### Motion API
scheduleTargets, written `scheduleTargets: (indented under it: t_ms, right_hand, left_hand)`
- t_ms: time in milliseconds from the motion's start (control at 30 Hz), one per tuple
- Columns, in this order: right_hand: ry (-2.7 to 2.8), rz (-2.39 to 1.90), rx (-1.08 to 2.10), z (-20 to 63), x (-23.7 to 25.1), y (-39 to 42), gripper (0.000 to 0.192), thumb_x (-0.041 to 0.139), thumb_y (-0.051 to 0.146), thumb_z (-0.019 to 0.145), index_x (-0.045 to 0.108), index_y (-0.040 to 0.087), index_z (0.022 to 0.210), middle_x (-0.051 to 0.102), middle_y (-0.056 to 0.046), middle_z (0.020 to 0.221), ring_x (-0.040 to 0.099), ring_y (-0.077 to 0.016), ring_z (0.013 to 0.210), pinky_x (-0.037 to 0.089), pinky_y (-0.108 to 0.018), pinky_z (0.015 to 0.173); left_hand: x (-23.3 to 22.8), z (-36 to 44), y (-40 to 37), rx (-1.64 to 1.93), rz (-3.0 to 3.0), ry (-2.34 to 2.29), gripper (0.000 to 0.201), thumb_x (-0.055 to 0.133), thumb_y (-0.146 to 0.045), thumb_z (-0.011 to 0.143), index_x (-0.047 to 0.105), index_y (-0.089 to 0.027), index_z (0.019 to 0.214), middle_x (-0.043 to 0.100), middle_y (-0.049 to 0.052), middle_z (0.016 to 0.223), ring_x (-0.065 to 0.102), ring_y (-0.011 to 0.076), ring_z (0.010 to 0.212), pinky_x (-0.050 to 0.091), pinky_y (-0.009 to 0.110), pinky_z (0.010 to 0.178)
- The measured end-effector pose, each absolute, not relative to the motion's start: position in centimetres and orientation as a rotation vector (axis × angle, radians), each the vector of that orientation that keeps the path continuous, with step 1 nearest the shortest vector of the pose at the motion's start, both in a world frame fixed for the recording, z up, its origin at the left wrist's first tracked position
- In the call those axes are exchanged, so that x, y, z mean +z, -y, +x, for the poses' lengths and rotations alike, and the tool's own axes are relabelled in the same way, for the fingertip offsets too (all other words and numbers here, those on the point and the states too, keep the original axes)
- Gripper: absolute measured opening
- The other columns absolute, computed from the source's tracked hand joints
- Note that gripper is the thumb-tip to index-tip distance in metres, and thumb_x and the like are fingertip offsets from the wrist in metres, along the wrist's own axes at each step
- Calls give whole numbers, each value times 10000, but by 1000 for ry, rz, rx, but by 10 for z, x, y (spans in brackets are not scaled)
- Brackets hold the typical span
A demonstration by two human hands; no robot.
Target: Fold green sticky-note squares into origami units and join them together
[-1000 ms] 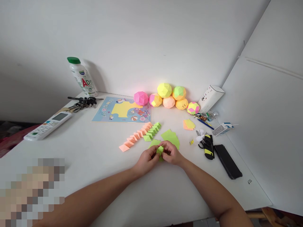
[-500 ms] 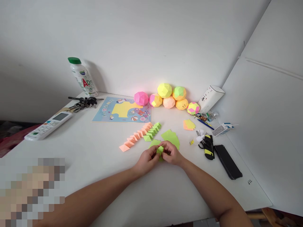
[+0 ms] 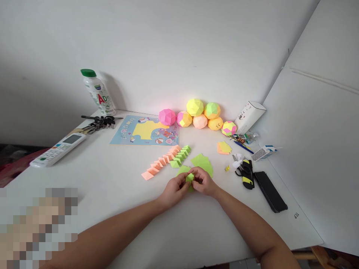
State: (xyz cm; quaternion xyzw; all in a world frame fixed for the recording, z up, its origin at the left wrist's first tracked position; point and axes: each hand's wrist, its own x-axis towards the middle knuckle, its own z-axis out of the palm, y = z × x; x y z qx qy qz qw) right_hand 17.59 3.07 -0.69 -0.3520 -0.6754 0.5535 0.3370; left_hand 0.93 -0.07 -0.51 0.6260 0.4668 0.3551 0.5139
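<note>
Both hands meet over a small folded piece of green paper (image 3: 190,178). My left hand (image 3: 175,189) pinches its left side, and my right hand (image 3: 204,182) grips the right side with bent fingers. The hands partly cover the paper. Behind them lie loose green paper sheets (image 3: 202,161), some tucked near the left fingertips. Up and to the left stand a row of folded green paper pieces (image 3: 176,163) and a longer row of folded orange pieces (image 3: 156,167).
Several faceted paper balls (image 3: 195,107) rest against the wall. A patterned booklet (image 3: 119,136), remote control (image 3: 57,150), keys (image 3: 98,122) and bottle (image 3: 99,93) are at left. On the right are scissors (image 3: 239,171), a yellow-black cutter (image 3: 248,179), a black phone (image 3: 270,191) and sticky notes (image 3: 224,147).
Hardly anything differs. Both hands stay in place on the green paper, and the view has shifted very slightly.
</note>
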Motion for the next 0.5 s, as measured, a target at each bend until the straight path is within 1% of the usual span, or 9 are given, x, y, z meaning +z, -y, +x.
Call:
scheduleTargets:
  t_ms: [267, 500]
  right_hand:
    - [1704, -893, 1505, 178, -9, -31, 326, 531, 87, 673, 496, 196, 979, 468, 49, 636, 375, -64, 496, 315, -182, 457]
    - [1724, -896, 1501, 178, -11, -32, 348, 532, 88, 665, 490, 198, 993, 440, 56, 619, 366, -63, 487, 301, -178, 451]
  left_hand:
    - [-5, 9, 1, 860, 1514, -1098, 314, 445, -301, 823, 542, -135, 1072, 384, -47, 593, 373, 108, 560, 339, 228, 525]
    - [-5, 9, 2, 878, 1486, -1095, 328, 476, -315, 808, 553, -138, 1073, 378, -47, 583, 373, 109, 561, 347, 222, 514]
